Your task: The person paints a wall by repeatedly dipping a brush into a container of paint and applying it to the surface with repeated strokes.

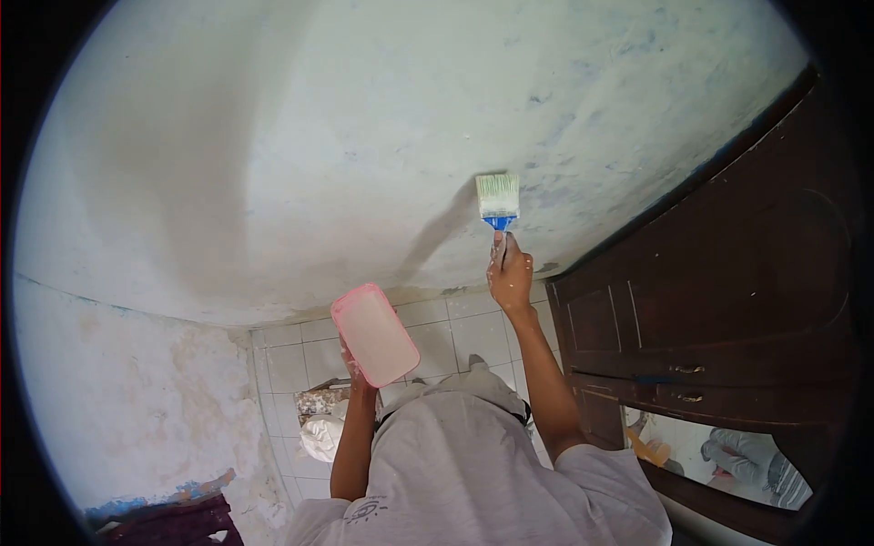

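Note:
My right hand is closed around the handle of a paintbrush with a blue ferrule band and pale, paint-coated bristles. The bristles point up at the whitish wall, and their tips appear to touch it. A pink rectangular tub of white paint is held in my left hand, low in front of my body. Most of the left fingers are hidden under and behind the tub. White specks of paint dot the right hand.
A dark wooden cabinet with a mirror stands along the right. To the left is a side wall with peeling paint. On the tiled floor lie a white bag and a paint-spattered block.

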{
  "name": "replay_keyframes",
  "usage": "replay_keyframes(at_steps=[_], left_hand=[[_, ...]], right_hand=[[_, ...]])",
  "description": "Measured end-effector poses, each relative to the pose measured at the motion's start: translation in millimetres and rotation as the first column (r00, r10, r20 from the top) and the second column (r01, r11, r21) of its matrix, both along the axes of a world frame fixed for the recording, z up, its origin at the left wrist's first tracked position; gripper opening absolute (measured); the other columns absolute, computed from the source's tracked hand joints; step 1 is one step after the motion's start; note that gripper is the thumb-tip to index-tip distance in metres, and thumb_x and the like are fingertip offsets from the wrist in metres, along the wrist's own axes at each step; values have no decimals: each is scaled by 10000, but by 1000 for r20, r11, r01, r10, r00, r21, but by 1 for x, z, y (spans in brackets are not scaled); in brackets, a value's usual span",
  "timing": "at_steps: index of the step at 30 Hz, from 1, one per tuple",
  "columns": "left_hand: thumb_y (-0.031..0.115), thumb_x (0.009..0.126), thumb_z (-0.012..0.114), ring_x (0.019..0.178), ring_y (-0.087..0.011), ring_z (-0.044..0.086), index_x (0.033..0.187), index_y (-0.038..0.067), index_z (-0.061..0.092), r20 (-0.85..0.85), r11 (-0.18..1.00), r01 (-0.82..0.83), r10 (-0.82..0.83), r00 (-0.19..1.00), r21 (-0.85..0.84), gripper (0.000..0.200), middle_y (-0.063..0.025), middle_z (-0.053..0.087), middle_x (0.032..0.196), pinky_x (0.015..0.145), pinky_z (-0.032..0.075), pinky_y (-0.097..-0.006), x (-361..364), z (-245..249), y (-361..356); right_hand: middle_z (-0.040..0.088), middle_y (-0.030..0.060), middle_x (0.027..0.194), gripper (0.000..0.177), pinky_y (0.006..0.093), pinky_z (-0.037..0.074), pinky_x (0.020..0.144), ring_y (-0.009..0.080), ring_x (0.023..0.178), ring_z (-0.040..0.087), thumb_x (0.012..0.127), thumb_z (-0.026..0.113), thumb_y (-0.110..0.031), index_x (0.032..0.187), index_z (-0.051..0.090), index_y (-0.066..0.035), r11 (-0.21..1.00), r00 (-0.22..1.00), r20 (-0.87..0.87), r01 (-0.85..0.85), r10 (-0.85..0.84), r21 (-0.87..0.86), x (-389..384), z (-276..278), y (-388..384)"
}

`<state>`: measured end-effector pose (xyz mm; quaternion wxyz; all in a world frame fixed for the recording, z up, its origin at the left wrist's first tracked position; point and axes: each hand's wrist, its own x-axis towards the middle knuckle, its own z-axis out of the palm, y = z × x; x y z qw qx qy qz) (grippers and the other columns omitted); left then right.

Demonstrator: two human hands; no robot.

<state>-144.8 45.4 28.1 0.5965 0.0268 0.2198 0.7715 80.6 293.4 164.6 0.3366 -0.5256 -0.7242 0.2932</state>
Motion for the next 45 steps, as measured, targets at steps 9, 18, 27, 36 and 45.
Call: replay_keyframes(at_steps=[9,18,27,36,45], left_hand=[[616,836,675,1240,-385,590,1585,84,296,-77,998,45,-43,996,33,994,-188,449,1542,1009,509,-609,3,46,-38],[551,696,869,1302,-398,540,1610,164,256,-80,993,90,-96,992,-76,1167,-202,379,1589,1075,448,-645,22,48,-60],[606,692,838,1320,-373,529,1603,142,267,-4,979,146,-148,989,-140,1170,-181,404,1576,1100,433,-621,64,37,-38],[623,883,641,1177,-377,627,1543,58,347,-78,976,61,-78,994,-208,918,-224,513,1447,978,542,-594,78,46,-41],[614,947,558,1133,-362,648,1526,47,370,-59,976,32,-46,997,-213,832,-237,540,1408,932,568,-577,88,54,-44]], right_hand=[[709,253,838,364,556,569,766,460,819,705,1040,497,-339,1239,587,-48,985,956,280,129,-93,-113,-21,-282,26],[709,273,1082,556,547,533,950,443,1053,688,1056,396,-478,1032,709,-20,763,945,325,183,37,-620,3,-325,12],[636,237,656,296,533,522,644,446,667,655,1018,553,-258,996,652,19,997,997,70,-39,44,-63,-6,-140,-8],[690,200,719,275,513,567,661,401,712,713,1043,497,-326,1101,566,-66,993,968,252,50,-21,-107,-14,-326,26],[696,304,1033,444,558,534,889,464,981,686,1059,443,-392,1026,675,-15,728,952,276,96,132,-679,5,-391,31]])
